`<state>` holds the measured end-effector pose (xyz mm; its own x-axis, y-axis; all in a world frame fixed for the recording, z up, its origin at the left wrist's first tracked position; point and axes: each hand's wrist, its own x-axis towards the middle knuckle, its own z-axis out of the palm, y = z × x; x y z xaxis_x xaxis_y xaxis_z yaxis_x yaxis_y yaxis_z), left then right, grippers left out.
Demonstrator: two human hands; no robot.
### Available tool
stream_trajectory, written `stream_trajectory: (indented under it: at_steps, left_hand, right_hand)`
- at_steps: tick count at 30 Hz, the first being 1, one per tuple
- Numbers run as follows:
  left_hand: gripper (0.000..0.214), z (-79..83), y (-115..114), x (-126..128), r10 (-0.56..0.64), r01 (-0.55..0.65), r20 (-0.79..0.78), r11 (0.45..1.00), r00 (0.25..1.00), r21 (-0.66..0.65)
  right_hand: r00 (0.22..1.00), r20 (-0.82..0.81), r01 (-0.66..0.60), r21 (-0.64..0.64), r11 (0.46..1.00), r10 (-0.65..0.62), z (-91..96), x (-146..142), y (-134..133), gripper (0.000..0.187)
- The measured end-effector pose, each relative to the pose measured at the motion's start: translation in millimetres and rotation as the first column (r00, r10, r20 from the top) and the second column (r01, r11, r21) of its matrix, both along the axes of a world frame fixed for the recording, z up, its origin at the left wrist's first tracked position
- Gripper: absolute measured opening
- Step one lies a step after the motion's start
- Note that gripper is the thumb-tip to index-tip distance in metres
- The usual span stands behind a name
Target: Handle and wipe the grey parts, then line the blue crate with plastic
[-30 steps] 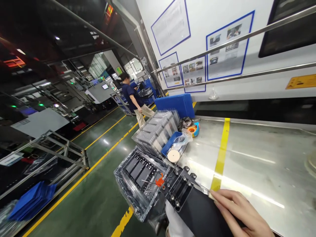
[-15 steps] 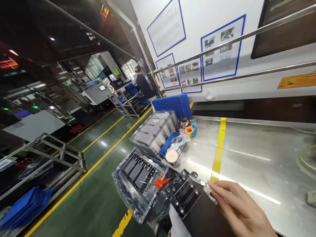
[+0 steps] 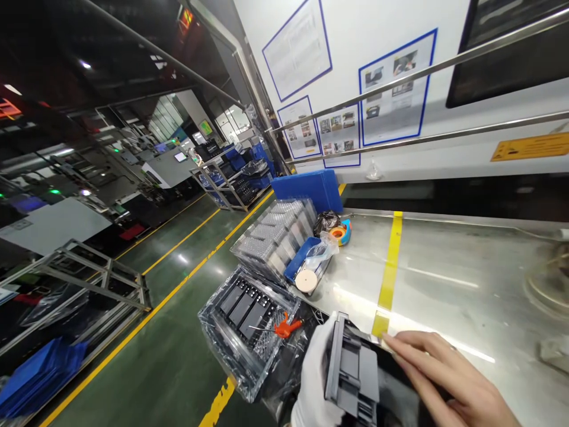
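My left hand (image 3: 313,379), in a white glove, grips a dark grey plastic part (image 3: 353,370) and holds it on edge over the front of the steel table (image 3: 444,279). My bare right hand (image 3: 448,382) rests its fingers on the right side of the same part, with a small pale piece at the fingertips. Just left of the part sits a clear plastic tray (image 3: 242,323) holding black parts in a row. An orange-handled tool (image 3: 284,326) lies on that tray.
A stack of clear trays (image 3: 278,237), a blue bin (image 3: 302,258), a tape roll (image 3: 306,280), a plastic bag and coloured tape rolls (image 3: 342,231) lie behind. A blue box (image 3: 311,188) stands by the wall. Yellow tape (image 3: 390,267) crosses the table. Metal racks line the green floor at left.
The dark part has been turned from lying flat with its screw holes up to standing on edge. My gloved left hand has come up into view. The person in the aisle has gone.
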<state>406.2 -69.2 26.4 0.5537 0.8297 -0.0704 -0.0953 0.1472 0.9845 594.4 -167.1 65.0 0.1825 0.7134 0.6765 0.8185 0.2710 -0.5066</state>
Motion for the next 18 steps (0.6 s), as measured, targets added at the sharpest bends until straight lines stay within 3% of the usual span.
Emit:
stream_trajectory:
  at_steps: [8, 12, 16, 18]
  left_hand:
    - [0.073, 14.0, -1.1, -22.3, 0.06, -0.001, -0.227, 0.968, 0.972, 0.25]
    - [0.069, 16.6, -14.6, -26.0, 0.065, 0.026, -0.317, 0.962, 0.946, 0.274]
    - [0.071, 21.4, -15.7, -26.0, 0.044, 0.066, -0.355, 0.954, 0.934, 0.292]
    - [0.071, 25.0, -11.1, -26.3, 0.011, 0.088, -0.336, 0.956, 0.942, 0.279]
  right_hand:
    - [0.999, 0.039, 0.008, -0.02, 1.0, -0.007, 1.2, 2.2, -5.3, 0.026]
    - [0.995, 0.052, 0.084, -0.078, 0.993, -0.08, -3.9, 7.5, -6.3, 0.028]
    - [0.998, -0.03, -0.057, -0.053, 0.997, 0.055, 0.9, 9.0, -9.4, 0.027]
    - [0.999, -0.031, -0.011, -0.01, 1.0, 0.01, 6.1, 8.8, -7.2, 0.025]
